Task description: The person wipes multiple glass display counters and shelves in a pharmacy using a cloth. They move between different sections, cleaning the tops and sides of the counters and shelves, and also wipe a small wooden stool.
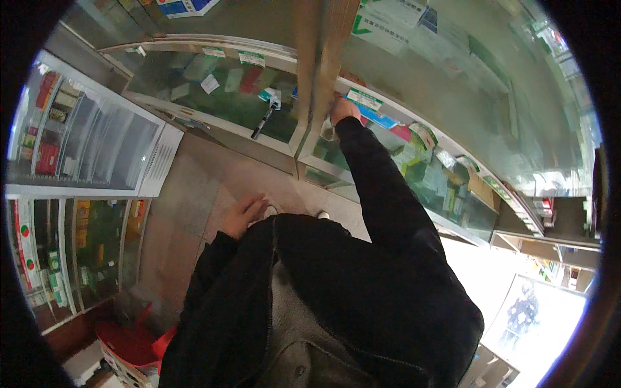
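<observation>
My right hand (345,109) reaches onto a shelf of a glass cabinet, beside its wooden upright (318,72). A blue box (373,116) and a green-and-white shelf label (365,99) are just to its right; its fingertips are partly hidden, so I cannot tell whether it grips anything. My left hand (245,215) hangs over the floor near my waist, fingers apart, with nothing seen in it. Left of the upright, a dark pen or marker (264,121) lies across the glass surface beside a small teal-and-white packet (269,95).
A glass-door fridge (153,155) holding boxes stands at the left, above a glass cabinet (73,252) with more packages. A red stool or chair (126,342) is at the lower left. Glass shelves with green packages (424,167) curve along the right. Tiled floor (194,194) lies between.
</observation>
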Action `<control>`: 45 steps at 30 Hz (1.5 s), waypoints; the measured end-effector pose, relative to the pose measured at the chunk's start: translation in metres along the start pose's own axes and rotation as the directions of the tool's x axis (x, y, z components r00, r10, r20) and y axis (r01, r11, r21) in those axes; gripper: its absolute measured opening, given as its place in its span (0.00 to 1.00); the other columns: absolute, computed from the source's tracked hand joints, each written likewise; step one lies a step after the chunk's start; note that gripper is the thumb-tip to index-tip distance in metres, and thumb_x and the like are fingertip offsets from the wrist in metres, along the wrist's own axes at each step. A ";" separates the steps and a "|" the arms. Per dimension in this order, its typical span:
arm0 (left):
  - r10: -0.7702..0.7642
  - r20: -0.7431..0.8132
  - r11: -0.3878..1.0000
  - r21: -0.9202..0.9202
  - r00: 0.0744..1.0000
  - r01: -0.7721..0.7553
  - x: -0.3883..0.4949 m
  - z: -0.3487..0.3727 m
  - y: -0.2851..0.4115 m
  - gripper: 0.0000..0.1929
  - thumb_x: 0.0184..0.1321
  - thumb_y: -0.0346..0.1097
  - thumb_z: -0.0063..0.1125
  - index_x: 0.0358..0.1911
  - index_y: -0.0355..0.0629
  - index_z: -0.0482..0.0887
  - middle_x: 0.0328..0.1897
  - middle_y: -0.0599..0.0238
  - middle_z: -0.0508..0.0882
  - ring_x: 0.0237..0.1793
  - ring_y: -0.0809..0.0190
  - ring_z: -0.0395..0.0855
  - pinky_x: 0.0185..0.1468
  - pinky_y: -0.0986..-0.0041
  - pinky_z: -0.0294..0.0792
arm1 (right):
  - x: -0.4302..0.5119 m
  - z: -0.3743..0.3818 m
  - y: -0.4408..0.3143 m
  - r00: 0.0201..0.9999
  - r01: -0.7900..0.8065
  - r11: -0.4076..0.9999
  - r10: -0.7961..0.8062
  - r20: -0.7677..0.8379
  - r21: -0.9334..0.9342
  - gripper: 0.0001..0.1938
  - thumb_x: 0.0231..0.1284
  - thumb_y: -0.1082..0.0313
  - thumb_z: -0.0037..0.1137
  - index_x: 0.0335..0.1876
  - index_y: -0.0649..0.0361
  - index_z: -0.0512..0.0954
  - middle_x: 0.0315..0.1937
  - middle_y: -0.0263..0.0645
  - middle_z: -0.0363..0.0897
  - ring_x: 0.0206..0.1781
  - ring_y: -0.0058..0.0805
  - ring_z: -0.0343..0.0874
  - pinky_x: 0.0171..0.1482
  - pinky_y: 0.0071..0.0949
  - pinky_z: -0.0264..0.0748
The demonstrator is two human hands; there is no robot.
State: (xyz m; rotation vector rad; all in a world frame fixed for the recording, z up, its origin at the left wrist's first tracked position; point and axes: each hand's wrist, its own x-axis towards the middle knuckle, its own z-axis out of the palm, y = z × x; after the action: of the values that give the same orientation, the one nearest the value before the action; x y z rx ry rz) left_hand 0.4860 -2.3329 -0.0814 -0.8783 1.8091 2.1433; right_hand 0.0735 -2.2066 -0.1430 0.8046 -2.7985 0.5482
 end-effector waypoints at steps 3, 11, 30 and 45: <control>-0.044 -0.091 0.998 -0.047 0.995 0.040 -0.015 -0.004 -0.007 0.24 0.73 0.44 0.51 0.67 0.40 0.72 0.62 0.59 0.81 0.59 0.60 0.80 0.61 0.68 0.72 | 0.010 0.015 -0.005 0.958 -0.232 0.971 0.237 0.159 -0.050 0.17 0.68 0.58 0.46 0.57 0.50 0.79 0.49 0.46 0.85 0.54 0.47 0.83 0.49 0.45 0.81; -0.058 -0.262 0.970 -0.244 0.963 -0.008 -0.051 -0.013 -0.029 0.22 0.74 0.43 0.51 0.66 0.42 0.74 0.61 0.61 0.82 0.59 0.61 0.80 0.62 0.68 0.72 | 0.039 0.031 -0.021 0.868 -0.381 0.918 0.396 0.301 -0.109 0.16 0.64 0.53 0.51 0.47 0.52 0.82 0.40 0.41 0.86 0.48 0.41 0.85 0.46 0.40 0.81; 0.119 0.161 0.987 -0.122 0.980 -0.100 0.038 0.030 0.048 0.22 0.73 0.42 0.52 0.65 0.37 0.74 0.60 0.59 0.82 0.58 0.63 0.80 0.63 0.71 0.70 | -0.181 -0.141 0.005 0.805 -0.593 0.257 0.155 0.573 0.763 0.10 0.67 0.67 0.58 0.43 0.69 0.80 0.30 0.38 0.86 0.29 0.23 0.85 0.31 0.21 0.77; 0.493 0.231 0.868 -0.185 0.838 -0.460 0.045 0.121 0.162 0.18 0.75 0.35 0.47 0.61 0.31 0.75 0.53 0.49 0.85 0.57 0.60 0.83 0.61 0.72 0.72 | -0.219 -0.186 -0.037 0.813 -0.534 0.060 -0.238 0.532 0.843 0.10 0.72 0.72 0.53 0.53 0.69 0.75 0.40 0.40 0.83 0.42 0.25 0.83 0.46 0.24 0.80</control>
State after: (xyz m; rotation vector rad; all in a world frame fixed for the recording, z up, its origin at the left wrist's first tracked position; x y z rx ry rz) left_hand 0.3298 -2.2657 0.0368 -0.1236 1.9136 2.5347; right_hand 0.2895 -2.0583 -0.0195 0.8332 -2.4554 3.0343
